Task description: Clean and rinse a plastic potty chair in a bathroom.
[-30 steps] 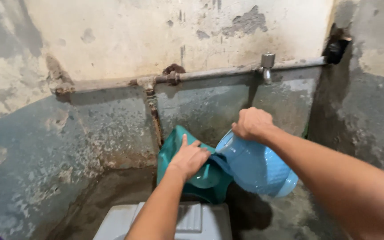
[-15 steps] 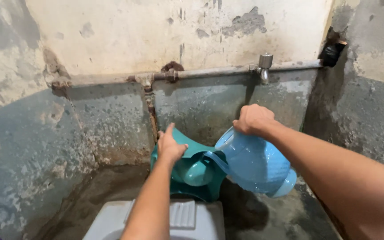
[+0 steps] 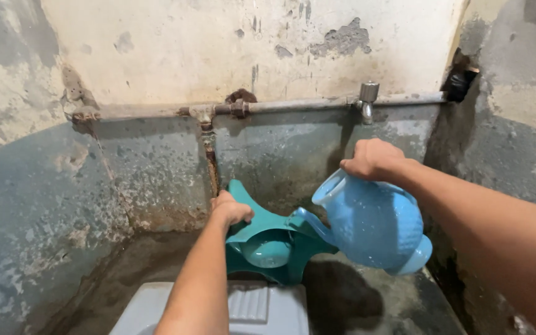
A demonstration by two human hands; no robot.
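Two hands, one blue jug, one teal stool.
Right hand [image 3: 372, 160] clenches the tilted blue jug [image 3: 373, 223]; left hand [image 3: 231, 208] grips the teal stool [image 3: 280, 232] below its spout.

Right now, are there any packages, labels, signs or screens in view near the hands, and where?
None in view. Only a light blue plastic jug in the right hand, a teal plastic seat under the left hand, and bare stained walls with a pipe.

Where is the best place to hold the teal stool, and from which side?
Probably the upper edge of the teal stool, from the left. It stands tilted against the wall, that edge is free, and the left hand already grips there; the blue jug crowds its right.
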